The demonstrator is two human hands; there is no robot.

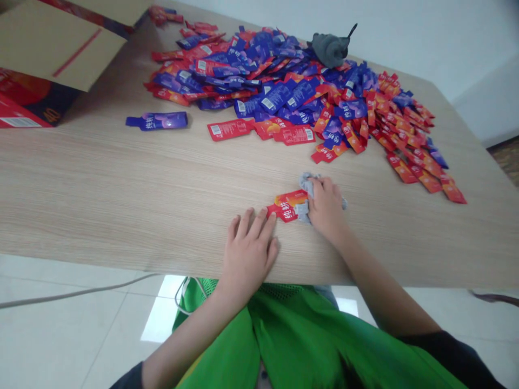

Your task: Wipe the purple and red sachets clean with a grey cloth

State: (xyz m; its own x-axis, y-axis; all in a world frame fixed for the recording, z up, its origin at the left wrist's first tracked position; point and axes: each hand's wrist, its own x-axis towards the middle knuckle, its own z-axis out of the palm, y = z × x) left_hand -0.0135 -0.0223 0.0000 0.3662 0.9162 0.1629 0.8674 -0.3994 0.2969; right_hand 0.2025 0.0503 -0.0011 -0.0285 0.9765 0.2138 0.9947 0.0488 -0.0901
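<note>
A red and orange sachet (290, 200) with white lettering lies flat on the table in front of me. My left hand (249, 248) rests flat with its fingers stretched out, a fingertip touching the sachet's narrow neck end. Bunched under my right hand (326, 208) is a grey cloth (307, 183), which covers the sachet's right end. The right fingers are wrapped over the cloth and press it down; part of it pokes out on both sides of the hand.
A big heap of purple and red sachets (263, 70) spreads along the back, with a dark grey bundled item (330, 49) on top. One purple sachet (164, 121) lies apart at left. An open cardboard box (60, 43) stands back left. The table's (121, 216) front edge is close to my body.
</note>
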